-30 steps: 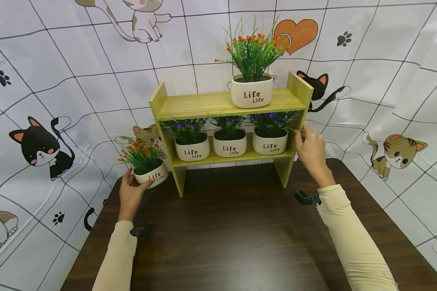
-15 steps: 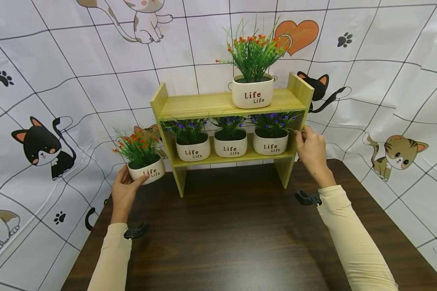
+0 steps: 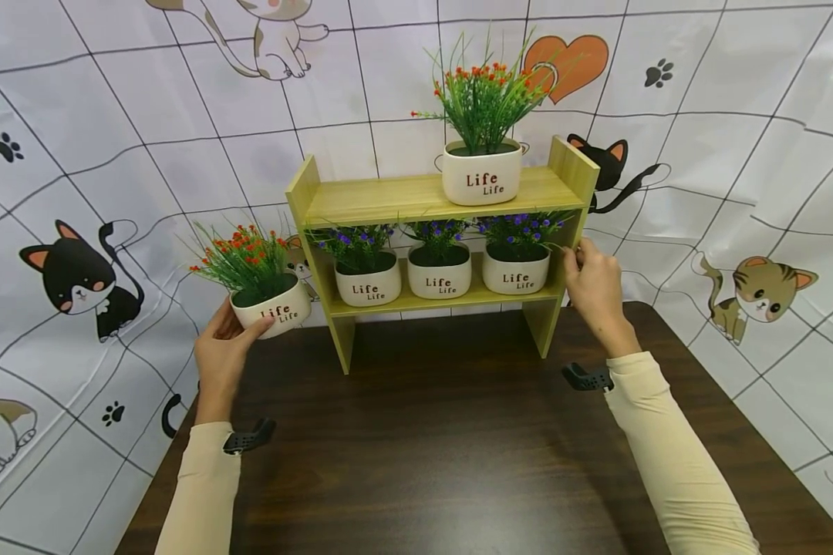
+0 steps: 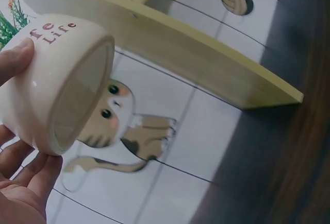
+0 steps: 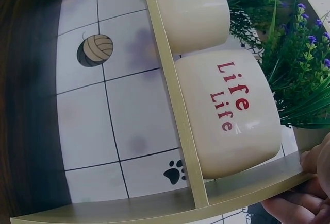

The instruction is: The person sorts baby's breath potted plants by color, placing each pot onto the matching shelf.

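Observation:
A white oval flowerpot (image 3: 288,304) with orange-red flowers and green grass is raised off the table, left of the wooden shelf (image 3: 382,196). My left hand (image 3: 220,356) grips it, thumb on the front lettering and fingers round the far side. The left wrist view shows the bottom of this flowerpot (image 4: 85,98), tilted, apart from the shelf's side panel. My right hand (image 3: 595,291) pinches the shelf's right side panel (image 5: 247,185) near its front edge, thumb on the inner face and fingers outside. Beside it, a flowerpot with purple flowers (image 5: 232,116) sits on the lower tier.
Two more purple-flowered pots (image 3: 368,287) share the lower tier. On the top tier, toward the right, stands another orange-flowered pot (image 3: 482,177). The shelf stands at the back of a dark brown table (image 3: 423,432), against a wall covering (image 3: 201,92) printed with cats.
My left hand has carried the orange-flowered pot up and to the left, away from the shelf's left side. My right hand stays on the side panel.

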{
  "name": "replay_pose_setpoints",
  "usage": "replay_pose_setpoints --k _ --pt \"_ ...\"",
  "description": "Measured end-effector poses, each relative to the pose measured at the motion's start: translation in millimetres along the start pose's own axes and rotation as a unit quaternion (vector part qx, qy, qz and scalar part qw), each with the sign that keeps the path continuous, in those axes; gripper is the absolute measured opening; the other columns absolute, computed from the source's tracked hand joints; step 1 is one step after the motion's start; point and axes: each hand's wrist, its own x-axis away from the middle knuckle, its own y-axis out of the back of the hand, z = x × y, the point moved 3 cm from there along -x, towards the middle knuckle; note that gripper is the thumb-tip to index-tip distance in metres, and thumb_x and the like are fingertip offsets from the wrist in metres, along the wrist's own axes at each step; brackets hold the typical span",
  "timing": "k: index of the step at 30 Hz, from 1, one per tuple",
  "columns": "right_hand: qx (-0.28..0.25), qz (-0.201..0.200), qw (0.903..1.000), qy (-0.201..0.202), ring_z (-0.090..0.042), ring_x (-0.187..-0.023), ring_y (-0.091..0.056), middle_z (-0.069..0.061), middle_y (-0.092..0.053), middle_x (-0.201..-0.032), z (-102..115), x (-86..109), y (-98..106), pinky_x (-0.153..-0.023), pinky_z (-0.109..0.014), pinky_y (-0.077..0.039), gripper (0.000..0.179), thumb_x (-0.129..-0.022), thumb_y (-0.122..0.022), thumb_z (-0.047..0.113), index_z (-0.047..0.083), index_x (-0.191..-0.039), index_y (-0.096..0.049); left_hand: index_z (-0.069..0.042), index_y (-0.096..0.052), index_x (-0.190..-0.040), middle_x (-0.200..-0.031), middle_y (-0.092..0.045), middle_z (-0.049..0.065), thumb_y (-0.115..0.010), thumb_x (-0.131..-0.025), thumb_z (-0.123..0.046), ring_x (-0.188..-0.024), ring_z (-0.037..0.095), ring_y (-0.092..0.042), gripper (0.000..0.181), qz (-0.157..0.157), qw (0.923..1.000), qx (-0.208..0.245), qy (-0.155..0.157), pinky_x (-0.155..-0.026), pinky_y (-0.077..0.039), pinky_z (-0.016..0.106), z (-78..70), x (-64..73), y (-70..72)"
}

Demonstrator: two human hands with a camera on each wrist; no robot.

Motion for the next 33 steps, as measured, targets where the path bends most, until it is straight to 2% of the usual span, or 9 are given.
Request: replay_pose_setpoints --k 5,15,24,33 --pt "-0.001 -0.001 1.0000 0.002 -0.037 -0.054 -0.053 -0.026 -0.067 -0.068 -0.4 -0.3 0.1 -0.053 -0.038 -0.036 0.018 -0.105 -0.060 0.004 -0.012 -0.098 -0.066 -0.025 -0.054 -0.158 -0.154 -0.062 0.011 -0.093 -0.085 -0.023 -0.121 0.008 -0.069 0.082 -0.016 0.9997 0.007 -0.018 -0.089 -0.056 0.008 -23.1 1.4 1.9" --pt "0.000 -0.002 1.0000 -0.003 -0.042 -0.058 -0.059 -0.029 -0.070 -0.073 -0.3 0.0 0.4 -0.056 -0.045 -0.041 0.019 -0.105 -0.060 0.004 -0.013 -0.101 -0.066 -0.017 -0.065 -0.149 -0.140 -0.072 0.009 -0.096 -0.080 -0.012 -0.107 0.006 -0.073 0.075 -0.036 0.9945 0.088 -0.045 -0.084 -0.057 0.009 -60.7 7.6 3.6" --pt "-0.001 -0.003 1.0000 0.000 -0.043 -0.059 -0.064 -0.030 -0.072 -0.076 0.1 0.6 0.3 -0.054 -0.045 -0.044 0.018 -0.104 -0.061 0.003 -0.013 -0.101 -0.068 -0.011 -0.069 -0.144 -0.125 -0.078 0.002 -0.094 -0.081 -0.005 -0.103 0.008 -0.075 0.068 -0.028 0.9883 0.127 -0.080 -0.081 -0.060 0.011 -92.1 15.9 5.1" --pt "0.001 0.001 1.0000 -0.001 -0.040 -0.056 -0.061 -0.028 -0.070 -0.072 0.4 0.3 1.6 -0.052 -0.038 -0.040 0.018 -0.105 -0.060 0.004 -0.012 -0.100 -0.067 -0.011 -0.068 -0.145 -0.129 -0.077 0.006 -0.094 -0.080 -0.005 -0.105 0.007 -0.076 0.070 -0.013 0.9868 0.129 -0.096 -0.083 -0.060 0.012 -118.4 23.6 -1.0"
